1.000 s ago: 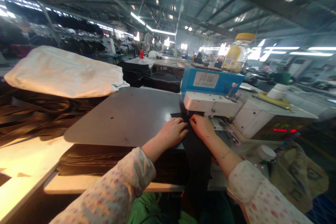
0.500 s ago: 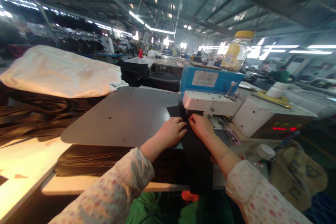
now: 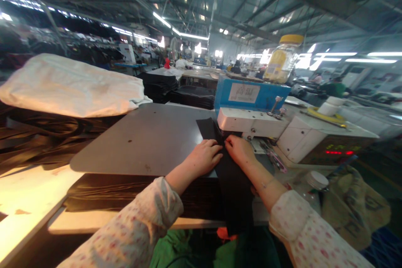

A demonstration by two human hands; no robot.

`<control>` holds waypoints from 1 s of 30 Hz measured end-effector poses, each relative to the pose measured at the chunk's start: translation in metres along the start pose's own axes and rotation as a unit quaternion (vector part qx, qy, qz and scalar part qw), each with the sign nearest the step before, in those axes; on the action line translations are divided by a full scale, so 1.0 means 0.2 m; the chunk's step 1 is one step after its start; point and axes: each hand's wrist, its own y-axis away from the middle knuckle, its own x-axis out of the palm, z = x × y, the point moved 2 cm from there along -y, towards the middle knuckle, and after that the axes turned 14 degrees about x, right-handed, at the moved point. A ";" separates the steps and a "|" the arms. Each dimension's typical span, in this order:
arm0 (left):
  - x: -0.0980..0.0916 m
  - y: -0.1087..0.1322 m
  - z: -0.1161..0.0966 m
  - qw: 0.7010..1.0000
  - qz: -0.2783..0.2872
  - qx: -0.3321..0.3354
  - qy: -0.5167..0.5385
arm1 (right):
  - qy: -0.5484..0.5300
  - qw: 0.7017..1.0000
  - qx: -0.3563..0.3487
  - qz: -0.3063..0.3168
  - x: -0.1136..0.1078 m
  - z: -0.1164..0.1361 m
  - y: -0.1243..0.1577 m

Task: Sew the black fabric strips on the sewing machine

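Observation:
A long strip of black fabric (image 3: pixel 234 184) runs from over the table's front edge, under both hands, to the white sewing machine head (image 3: pixel 248 120). Its far end (image 3: pixel 205 127) lies on the grey metal plate (image 3: pixel 150 138), left of the machine. My left hand (image 3: pixel 204 157) lies palm down on the strip's left side, fingers fairly flat and thumb apart. Just right of it, my right hand (image 3: pixel 240 148) is closed, pinching the strip's right edge close to the machine head. The stitching point is hidden behind the fingers and machine head.
Stacked dark fabric pieces (image 3: pixel 141 192) lie beneath the plate. A white cloth bundle (image 3: pixel 75 86) sits over dark strips at left. Right are a control box (image 3: pixel 326 138), small scissors (image 3: pixel 274 159) and a lidded jar (image 3: pixel 317 182). A yellow-capped jar (image 3: pixel 282 58) stands above the blue panel (image 3: pixel 220 92).
The black fabric's far end has slid farther away and slightly left across the plate. Both hands stay in nearly the same place. The view has shifted very slightly.

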 end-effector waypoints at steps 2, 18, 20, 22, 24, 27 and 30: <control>0.00 0.00 0.00 1.000 -0.001 -0.002 0.002 | -0.001 1.000 -0.004 0.000 0.00 0.00 0.00; 0.00 0.00 0.00 1.000 0.007 -0.009 0.011 | -0.007 1.000 -0.006 0.007 0.00 0.00 0.01; 0.00 0.00 0.00 1.000 0.005 -0.009 0.012 | -0.006 1.000 -0.008 0.005 -0.01 0.00 0.01; 0.01 0.00 0.00 1.000 0.004 -0.009 0.012 | -0.005 1.000 -0.008 0.003 -0.01 0.00 0.01; 0.01 0.00 0.01 1.000 0.002 -0.008 0.012 | -0.004 1.000 -0.009 0.005 0.00 0.00 0.01; 0.01 0.00 0.01 1.000 -0.001 -0.005 0.012 | -0.001 1.000 -0.010 0.007 0.00 0.00 0.01; 0.01 0.00 0.01 1.000 -0.002 -0.004 0.013 | 0.000 1.000 -0.010 0.008 0.00 0.00 0.01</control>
